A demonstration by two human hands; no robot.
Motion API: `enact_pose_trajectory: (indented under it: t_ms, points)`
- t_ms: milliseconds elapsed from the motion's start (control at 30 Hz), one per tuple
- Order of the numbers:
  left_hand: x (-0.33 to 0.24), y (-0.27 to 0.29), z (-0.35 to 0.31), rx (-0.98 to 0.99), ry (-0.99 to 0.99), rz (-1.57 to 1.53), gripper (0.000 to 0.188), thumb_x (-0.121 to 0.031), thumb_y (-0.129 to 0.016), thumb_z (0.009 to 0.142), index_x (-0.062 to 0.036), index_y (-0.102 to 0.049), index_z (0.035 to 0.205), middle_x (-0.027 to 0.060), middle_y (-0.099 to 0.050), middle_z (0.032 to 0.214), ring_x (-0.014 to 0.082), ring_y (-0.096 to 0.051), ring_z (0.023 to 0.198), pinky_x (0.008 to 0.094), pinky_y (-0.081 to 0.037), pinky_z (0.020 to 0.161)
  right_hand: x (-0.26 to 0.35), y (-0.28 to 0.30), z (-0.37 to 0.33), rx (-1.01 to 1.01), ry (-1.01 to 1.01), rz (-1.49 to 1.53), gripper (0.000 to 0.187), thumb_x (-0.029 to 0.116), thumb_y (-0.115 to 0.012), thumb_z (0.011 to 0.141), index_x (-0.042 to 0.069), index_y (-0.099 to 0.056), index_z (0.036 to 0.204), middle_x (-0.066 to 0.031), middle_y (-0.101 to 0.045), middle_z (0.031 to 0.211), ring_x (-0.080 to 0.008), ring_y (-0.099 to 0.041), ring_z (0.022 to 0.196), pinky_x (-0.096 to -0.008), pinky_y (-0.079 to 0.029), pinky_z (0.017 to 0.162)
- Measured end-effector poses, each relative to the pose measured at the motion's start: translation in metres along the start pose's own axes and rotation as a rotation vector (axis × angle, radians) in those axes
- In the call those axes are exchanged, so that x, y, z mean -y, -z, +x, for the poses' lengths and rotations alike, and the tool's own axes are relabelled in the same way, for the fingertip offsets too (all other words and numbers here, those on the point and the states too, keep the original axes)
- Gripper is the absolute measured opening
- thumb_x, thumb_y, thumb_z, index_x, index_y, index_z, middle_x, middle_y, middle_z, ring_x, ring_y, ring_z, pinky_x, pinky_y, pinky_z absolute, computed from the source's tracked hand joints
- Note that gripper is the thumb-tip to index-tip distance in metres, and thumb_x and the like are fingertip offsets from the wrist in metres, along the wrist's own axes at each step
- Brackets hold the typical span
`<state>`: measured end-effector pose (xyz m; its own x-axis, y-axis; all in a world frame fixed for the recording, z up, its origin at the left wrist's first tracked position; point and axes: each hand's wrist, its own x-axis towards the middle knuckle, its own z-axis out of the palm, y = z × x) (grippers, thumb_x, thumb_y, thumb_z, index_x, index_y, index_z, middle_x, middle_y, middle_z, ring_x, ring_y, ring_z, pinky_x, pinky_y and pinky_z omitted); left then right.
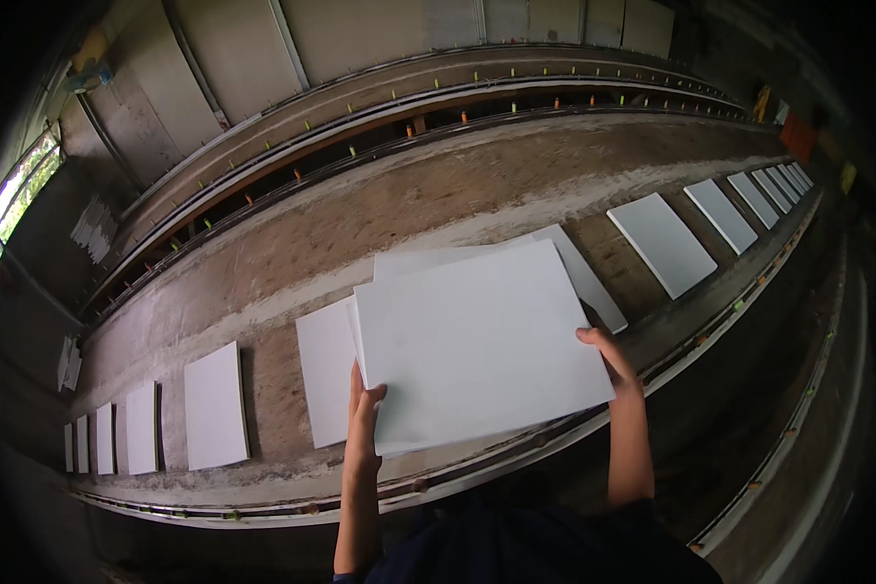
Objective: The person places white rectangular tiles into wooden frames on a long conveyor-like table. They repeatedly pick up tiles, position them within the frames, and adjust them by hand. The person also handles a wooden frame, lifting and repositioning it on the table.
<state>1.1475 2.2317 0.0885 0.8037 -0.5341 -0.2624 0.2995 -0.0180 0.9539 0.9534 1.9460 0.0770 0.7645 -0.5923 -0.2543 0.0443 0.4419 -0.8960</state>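
In front of me a white rectangular panel [482, 341] is held up between both hands, with the edge of at least one more panel showing behind its left side. My left hand [363, 419] grips the lower left edge, thumb on the front face. On the right edge, my right hand [611, 358] clasps it the same way, fingers hidden behind. Past its top edge another white panel [438, 261] shows; whether it is in the stack or on the table I cannot tell. Partly covered panels lie to the left [323, 365] and right [586, 277].
A long brown-stained table [273, 380] runs across the view. Several white panels lie spaced along it, including one at left [216, 407] and one at right [662, 243]. A rail [496, 457] with small clips follows its near edge. Another long table [360, 107] stands beyond.
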Motion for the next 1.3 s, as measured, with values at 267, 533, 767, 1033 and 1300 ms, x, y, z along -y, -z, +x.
enact_pose_trajectory:
  t_ms: [267,533,767,1033,1300]
  points:
    - [0.026,-0.109,-0.002,0.024,-0.14,0.02,0.073,-0.024,-0.051,0.076,-0.0089,-0.027,0.144,0.0115,-0.036,0.14,0.0257,-0.036,0.126,0.0377,-0.028,0.104,0.044,0.11,0.002,-0.022,-0.103,0.089,0.058,0.025,-0.065,0.076,-0.002,-0.049,0.125,-0.0101,-0.057,0.112,-0.0199,-0.054,0.102,-0.0316,-0.042,0.087]
    - [0.046,-0.293,-0.006,0.054,-0.129,0.013,0.07,-0.027,-0.051,0.078,-0.0077,-0.03,0.142,0.0116,-0.04,0.136,0.0244,-0.039,0.123,0.0359,-0.03,0.102,0.117,0.266,-0.014,-0.013,0.005,0.113,0.064,0.025,-0.065,0.077,0.005,-0.042,0.133,-0.0097,-0.052,0.119,-0.0203,-0.049,0.111,-0.0326,-0.039,0.091]
    - [0.038,-0.388,-0.013,0.07,-0.096,0.034,0.069,-0.027,-0.052,0.078,-0.0076,-0.033,0.141,0.012,-0.048,0.126,0.0239,-0.045,0.115,0.0357,-0.035,0.098,0.142,0.344,-0.008,-0.068,-0.016,0.155,0.058,0.023,-0.061,0.079,0.0,-0.045,0.129,-0.0119,-0.053,0.12,-0.0221,-0.05,0.111,-0.0345,-0.039,0.093]
    - [0.059,-0.436,0.033,0.158,-0.086,-0.007,0.068,-0.024,-0.052,0.08,-0.0039,-0.029,0.141,0.0143,-0.042,0.133,0.0247,-0.039,0.122,0.0357,-0.029,0.103,0.177,0.39,0.023,-0.065,-0.113,0.164,0.061,0.024,-0.063,0.078,0.0,-0.045,0.13,-0.0111,-0.052,0.123,-0.022,-0.048,0.114,-0.0343,-0.036,0.096]
    - [0.056,-0.485,0.044,0.249,-0.101,0.102,0.072,-0.027,-0.049,0.09,-0.0019,-0.011,0.146,0.0155,-0.023,0.147,0.023,-0.021,0.136,0.0339,-0.017,0.11,0.202,0.453,0.066,-0.071,-0.086,0.082,0.051,0.024,-0.064,0.079,-0.001,-0.052,0.121,-0.0101,-0.058,0.112,-0.0191,-0.054,0.104,-0.032,-0.041,0.088]
